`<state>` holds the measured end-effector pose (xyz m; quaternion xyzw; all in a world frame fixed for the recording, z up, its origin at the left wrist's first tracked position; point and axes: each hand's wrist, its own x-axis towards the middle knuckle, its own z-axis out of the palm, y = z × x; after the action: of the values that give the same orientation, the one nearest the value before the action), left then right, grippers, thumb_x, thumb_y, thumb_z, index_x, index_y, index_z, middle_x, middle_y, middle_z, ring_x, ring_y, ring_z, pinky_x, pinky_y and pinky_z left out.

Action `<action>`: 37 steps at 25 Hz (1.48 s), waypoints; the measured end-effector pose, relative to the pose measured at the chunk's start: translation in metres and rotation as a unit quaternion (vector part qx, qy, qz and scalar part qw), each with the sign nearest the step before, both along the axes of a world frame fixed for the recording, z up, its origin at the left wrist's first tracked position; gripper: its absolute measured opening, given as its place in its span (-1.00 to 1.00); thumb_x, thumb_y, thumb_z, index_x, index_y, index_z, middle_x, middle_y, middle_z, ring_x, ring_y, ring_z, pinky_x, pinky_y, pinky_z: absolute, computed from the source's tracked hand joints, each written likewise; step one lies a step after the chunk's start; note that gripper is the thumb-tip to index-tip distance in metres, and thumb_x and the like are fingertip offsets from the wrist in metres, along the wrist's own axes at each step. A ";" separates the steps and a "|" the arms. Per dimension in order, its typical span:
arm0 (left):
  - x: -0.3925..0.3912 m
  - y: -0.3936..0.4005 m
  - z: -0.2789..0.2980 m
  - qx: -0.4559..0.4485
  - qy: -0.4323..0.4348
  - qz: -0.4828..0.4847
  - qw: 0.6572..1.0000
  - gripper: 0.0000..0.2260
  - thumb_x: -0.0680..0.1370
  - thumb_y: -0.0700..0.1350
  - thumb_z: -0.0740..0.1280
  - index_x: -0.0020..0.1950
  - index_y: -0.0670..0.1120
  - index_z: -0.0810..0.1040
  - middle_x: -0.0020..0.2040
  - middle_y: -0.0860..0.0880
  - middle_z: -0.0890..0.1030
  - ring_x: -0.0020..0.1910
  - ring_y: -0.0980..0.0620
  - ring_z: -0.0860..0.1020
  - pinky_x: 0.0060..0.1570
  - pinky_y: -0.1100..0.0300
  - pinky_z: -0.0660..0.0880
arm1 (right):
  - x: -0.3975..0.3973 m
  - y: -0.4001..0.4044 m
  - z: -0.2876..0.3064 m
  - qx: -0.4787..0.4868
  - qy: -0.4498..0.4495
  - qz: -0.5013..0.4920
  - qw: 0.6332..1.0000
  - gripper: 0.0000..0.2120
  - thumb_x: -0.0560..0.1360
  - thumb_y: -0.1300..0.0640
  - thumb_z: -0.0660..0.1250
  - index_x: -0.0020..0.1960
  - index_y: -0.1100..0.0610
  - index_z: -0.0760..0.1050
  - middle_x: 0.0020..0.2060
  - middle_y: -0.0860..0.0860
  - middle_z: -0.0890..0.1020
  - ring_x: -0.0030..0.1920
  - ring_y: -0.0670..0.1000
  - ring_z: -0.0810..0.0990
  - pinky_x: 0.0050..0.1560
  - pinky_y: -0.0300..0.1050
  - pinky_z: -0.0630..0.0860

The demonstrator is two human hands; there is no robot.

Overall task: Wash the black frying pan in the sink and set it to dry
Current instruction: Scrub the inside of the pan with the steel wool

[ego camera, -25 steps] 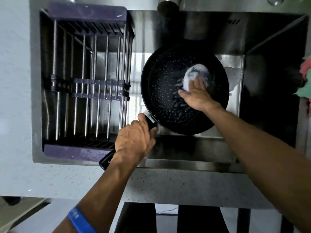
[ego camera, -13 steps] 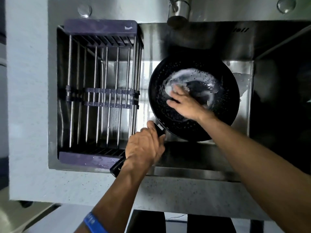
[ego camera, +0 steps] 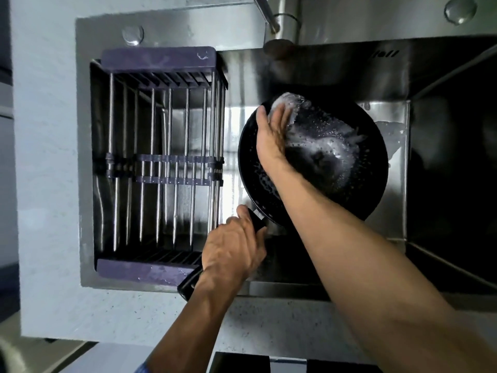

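The black frying pan (ego camera: pixel 347 181) is held tilted over the steel sink (ego camera: pixel 336 74), its inside streaked with white soap foam. My left hand (ego camera: pixel 234 249) grips the pan's black handle (ego camera: pixel 189 284) near the sink's front edge. My right hand (ego camera: pixel 273 135) presses a white soapy sponge (ego camera: pixel 291 103) against the pan's upper left rim, with its fingers laid flat over the sponge. Most of the sponge is hidden under that hand.
A purple-framed metal drying rack (ego camera: pixel 161 168) fills the left part of the sink. The tap spout (ego camera: pixel 282 30) hangs above the pan at the back. A speckled grey countertop (ego camera: pixel 269 327) runs along the front. The sink's right part is deep and dark.
My right hand has swept the sponge from the pan's right centre across to its upper left rim, leaving a foam trail. My left hand keeps its grip on the handle.
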<state>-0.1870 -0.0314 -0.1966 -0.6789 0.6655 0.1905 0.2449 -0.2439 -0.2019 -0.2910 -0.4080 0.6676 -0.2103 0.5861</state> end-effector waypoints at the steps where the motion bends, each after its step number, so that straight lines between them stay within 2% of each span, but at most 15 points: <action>1: 0.000 0.001 0.000 0.004 0.003 0.001 1.000 -0.45 0.64 0.20 -0.09 0.42 -0.19 0.23 0.03 -0.11 0.59 -0.12 -0.03 0.60 -0.21 0.14 0.44 | 0.000 0.001 0.002 -0.005 -0.019 -0.013 1.000 -0.33 0.69 -0.15 0.04 0.64 0.07 -0.19 0.61 0.01 -0.29 0.61 0.01 -0.27 0.56 0.03 -0.28; 5: -0.001 0.001 -0.001 0.002 0.007 0.009 1.000 -0.45 0.64 0.22 -0.09 0.39 -0.17 0.24 -0.01 -0.10 0.58 -0.17 -0.01 0.59 -0.28 0.15 0.44 | -0.007 -0.015 0.015 0.020 -0.049 -0.091 0.995 -0.33 0.69 -0.13 0.07 0.65 0.06 -0.14 0.63 -0.01 -0.21 0.62 -0.01 -0.18 0.59 0.09 -0.20; 11: 0.000 0.000 -0.002 0.004 -0.012 -0.009 1.000 -0.44 0.64 0.21 -0.09 0.44 -0.20 0.18 0.04 -0.11 0.58 -0.08 -0.04 0.61 -0.23 0.13 0.45 | -0.033 0.086 0.037 0.047 -0.132 0.188 0.972 -0.44 0.70 -0.17 0.00 0.63 0.00 0.09 0.62 -0.09 0.09 0.60 -0.12 0.03 0.62 0.03 -0.05; 13: -0.002 0.001 -0.003 0.012 -0.015 -0.018 1.000 -0.43 0.64 0.21 -0.10 0.45 -0.20 0.17 0.04 -0.11 0.58 -0.09 -0.04 0.62 -0.24 0.12 0.45 | -0.040 0.067 0.029 0.030 -0.133 0.210 0.968 -0.43 0.69 -0.17 0.02 0.64 -0.02 0.02 0.63 -0.10 -0.02 0.61 -0.11 -0.06 0.62 0.06 -0.11; 15: -0.002 0.002 -0.003 0.008 -0.017 -0.010 1.000 -0.44 0.63 0.22 -0.09 0.41 -0.18 0.21 0.01 -0.10 0.59 -0.12 -0.04 0.62 -0.28 0.12 0.44 | -0.046 0.026 0.006 -0.028 -0.031 0.284 0.958 -0.35 0.68 -0.21 0.03 0.65 -0.05 -0.15 0.61 -0.09 -0.25 0.60 -0.06 -0.25 0.59 0.10 -0.21; 16: -0.001 0.002 -0.005 0.002 -0.015 -0.005 1.000 -0.45 0.63 0.22 -0.08 0.40 -0.17 0.22 0.00 -0.09 0.59 -0.14 -0.03 0.63 -0.29 0.13 0.46 | -0.059 0.006 -0.007 -0.057 0.081 0.334 0.937 -0.32 0.67 -0.23 0.01 0.64 -0.02 -0.20 0.61 -0.05 -0.30 0.60 -0.02 -0.30 0.59 0.10 -0.22; 18: 0.000 0.001 -0.005 -0.001 -0.009 -0.004 1.000 -0.46 0.62 0.24 -0.08 0.38 -0.16 0.22 -0.02 -0.09 0.60 -0.17 -0.03 0.63 -0.31 0.13 0.45 | -0.107 -0.008 -0.031 -0.097 0.355 0.375 0.851 -0.30 0.67 -0.23 -0.06 0.64 0.09 -0.22 0.62 0.06 -0.26 0.61 0.07 -0.29 0.60 0.09 -0.18; 20: -0.001 0.002 -0.001 -0.007 -0.016 -0.005 1.000 -0.45 0.62 0.24 -0.08 0.39 -0.16 0.21 -0.02 -0.08 0.59 -0.17 -0.02 0.62 -0.32 0.13 0.43 | -0.145 0.004 -0.036 -0.087 0.474 0.342 0.807 -0.29 0.66 -0.20 -0.06 0.64 0.16 -0.17 0.63 0.12 -0.20 0.62 0.13 -0.25 0.60 0.09 -0.19; 22: -0.004 0.001 0.001 -0.006 -0.022 -0.020 1.000 -0.45 0.63 0.22 -0.10 0.40 -0.16 0.21 -0.02 -0.08 0.58 -0.17 -0.02 0.62 -0.31 0.14 0.43 | -0.130 0.009 -0.032 -0.050 0.433 0.283 0.854 -0.27 0.66 -0.22 -0.04 0.64 0.18 -0.14 0.62 0.15 -0.20 0.61 0.15 -0.26 0.59 0.09 -0.23; 25: -0.005 0.000 -0.002 0.009 -0.042 -0.038 0.998 -0.43 0.64 0.21 -0.11 0.44 -0.19 0.17 0.01 -0.09 0.57 -0.12 -0.02 0.61 -0.29 0.14 0.36 | -0.053 0.001 -0.005 -0.003 0.133 0.210 0.969 -0.29 0.67 -0.22 0.02 0.65 0.04 -0.19 0.60 0.01 -0.33 0.59 0.02 -0.34 0.59 0.08 -0.27; 27: -0.003 0.000 0.000 0.017 -0.045 -0.047 0.998 -0.41 0.64 0.20 -0.12 0.48 -0.22 0.14 0.03 -0.11 0.57 -0.11 -0.02 0.60 -0.29 0.14 0.35 | -0.032 0.028 0.020 0.015 -0.033 0.236 0.971 -0.36 0.68 -0.20 0.04 0.64 -0.07 -0.15 0.60 -0.15 -0.27 0.58 -0.12 -0.30 0.58 0.05 -0.28; 31: -0.002 -0.002 0.000 0.029 -0.024 -0.043 0.998 -0.41 0.65 0.19 -0.10 0.50 -0.22 0.12 0.06 -0.13 0.57 -0.09 -0.03 0.59 -0.28 0.15 0.36 | -0.114 0.106 0.050 0.070 -0.105 0.424 0.897 -0.52 0.70 -0.12 0.04 0.59 -0.02 0.20 0.56 -0.22 0.17 0.55 -0.26 0.08 0.61 -0.11 -0.03; 33: -0.003 -0.002 0.000 0.013 -0.021 -0.028 0.999 -0.43 0.65 0.19 -0.09 0.46 -0.21 0.17 0.02 -0.12 0.58 -0.14 -0.01 0.59 -0.31 0.15 0.38 | -0.172 0.096 0.048 0.085 0.069 0.526 0.843 -0.52 0.68 -0.22 0.00 0.54 -0.12 0.30 0.54 -0.19 0.28 0.55 -0.13 0.22 0.57 -0.08 0.12; 35: -0.004 0.000 0.000 0.008 -0.021 -0.026 0.999 -0.43 0.65 0.19 -0.09 0.46 -0.21 0.15 0.00 -0.12 0.57 -0.16 -0.01 0.57 -0.31 0.14 0.39 | -0.202 0.076 0.041 0.067 0.320 0.566 0.756 -0.43 0.65 -0.29 -0.07 0.57 -0.08 0.24 0.60 -0.09 0.18 0.59 0.02 0.16 0.55 0.02 0.16; 37: -0.004 0.001 0.001 0.007 -0.021 -0.028 0.999 -0.43 0.64 0.19 -0.09 0.46 -0.21 0.15 0.02 -0.12 0.57 -0.13 -0.03 0.59 -0.28 0.13 0.39 | -0.189 0.069 0.029 0.070 0.345 0.580 0.735 -0.32 0.64 -0.31 -0.10 0.62 0.06 0.13 0.64 0.01 -0.01 0.62 0.07 -0.03 0.59 0.03 0.00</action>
<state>-0.1913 -0.0303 -0.1960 -0.6620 0.6776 0.1741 0.2688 -0.4333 -0.1326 -0.2621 -0.7184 0.4708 0.3729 0.3509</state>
